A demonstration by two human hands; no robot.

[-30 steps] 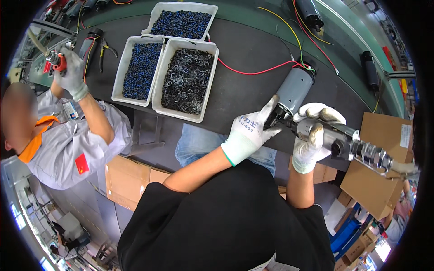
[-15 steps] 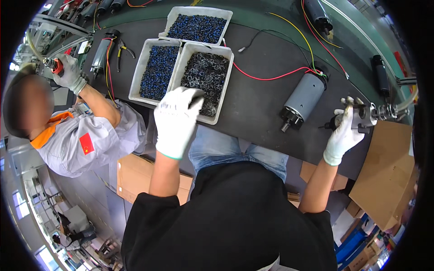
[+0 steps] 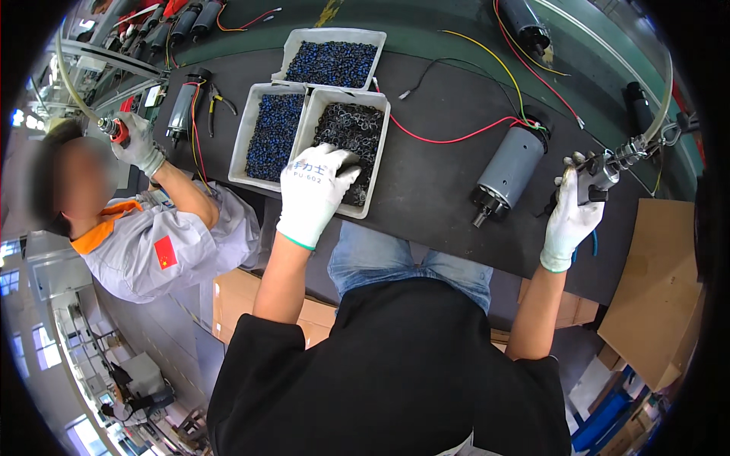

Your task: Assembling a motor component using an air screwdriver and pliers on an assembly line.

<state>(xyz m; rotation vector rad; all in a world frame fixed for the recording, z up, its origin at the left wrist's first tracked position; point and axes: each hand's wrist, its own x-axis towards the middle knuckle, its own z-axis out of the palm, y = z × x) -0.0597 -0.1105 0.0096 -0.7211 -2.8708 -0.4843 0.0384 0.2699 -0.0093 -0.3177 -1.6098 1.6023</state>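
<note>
My left hand [image 3: 315, 186], in a white glove, is over the near part of a white bin [image 3: 367, 199] of small dark and silvery rings [image 3: 348, 125]. Its fingers curl down toward the rings, and their tips are hidden, so what they grip cannot be made out. In my right hand [image 3: 572, 220], also gloved, is a grey metal air tool [image 3: 601, 178], hung by a coiled spring and hose at the right edge of the table. Between the hands a grey cylindrical motor [image 3: 511, 167] lies tilted, its shaft toward me and coloured wires at its far end.
Two more white bins hold small blue-and-black parts [image 3: 274, 137] [image 3: 334, 62]. At the left a co-worker [image 3: 167, 235] raises a red-and-silver tool [image 3: 115, 131] near another motor [image 3: 186, 106] and pliers [image 3: 220, 99]. A cardboard box [image 3: 650, 281] stands at the right.
My left hand has shifted slightly over the ring bin, its fingers now lower toward the rings. My right hand has turned the air tool a little and drawn it slightly left. The view has shifted slightly.
</note>
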